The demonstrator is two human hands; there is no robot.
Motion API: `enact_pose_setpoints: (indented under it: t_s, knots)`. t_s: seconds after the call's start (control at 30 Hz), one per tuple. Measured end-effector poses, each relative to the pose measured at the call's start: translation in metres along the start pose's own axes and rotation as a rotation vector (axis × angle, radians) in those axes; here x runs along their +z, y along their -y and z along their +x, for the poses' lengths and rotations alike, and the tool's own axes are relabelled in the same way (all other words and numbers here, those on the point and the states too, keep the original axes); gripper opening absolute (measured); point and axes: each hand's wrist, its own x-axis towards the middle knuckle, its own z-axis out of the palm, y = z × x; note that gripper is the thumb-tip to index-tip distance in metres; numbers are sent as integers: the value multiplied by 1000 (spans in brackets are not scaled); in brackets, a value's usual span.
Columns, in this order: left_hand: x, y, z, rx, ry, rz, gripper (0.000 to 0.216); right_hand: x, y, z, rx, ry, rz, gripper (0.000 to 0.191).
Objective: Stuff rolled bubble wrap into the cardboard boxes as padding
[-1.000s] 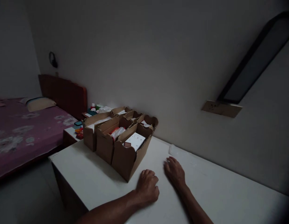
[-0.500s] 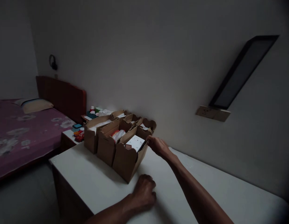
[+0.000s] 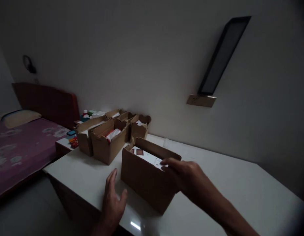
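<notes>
A brown cardboard box (image 3: 147,180) stands near the front edge of the white table (image 3: 216,183), apart from the other boxes. White packets with a dark square lie inside it. My right hand (image 3: 183,173) grips the box's right rim, fingers curled over the edge. My left hand (image 3: 112,200) lies flat on the table just left of the box, fingers spread, holding nothing.
A row of similar cardboard boxes (image 3: 103,137) holding packets stands at the table's back left by the wall. Beyond them are a bedside stand with small bottles (image 3: 89,114) and a bed with a purple cover (image 3: 21,144). A dark frame (image 3: 222,55) hangs on the wall.
My right hand took the nearest box by its rim and pulled it away from the row, toward me and turned. My left hand opened flat beside it. The camera view shifted right.
</notes>
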Motion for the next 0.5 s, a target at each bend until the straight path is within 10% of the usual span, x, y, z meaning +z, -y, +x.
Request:
enact_pose_setpoints:
  t_s: [0.23, 0.5]
  knots:
    - [16, -7, 52, -147, 194, -236, 82, -33, -28, -24, 151, -98, 91, 28]
    - [5, 0, 59, -253, 405, -463, 84, 55, -46, -123, 507, 109, 365, 44]
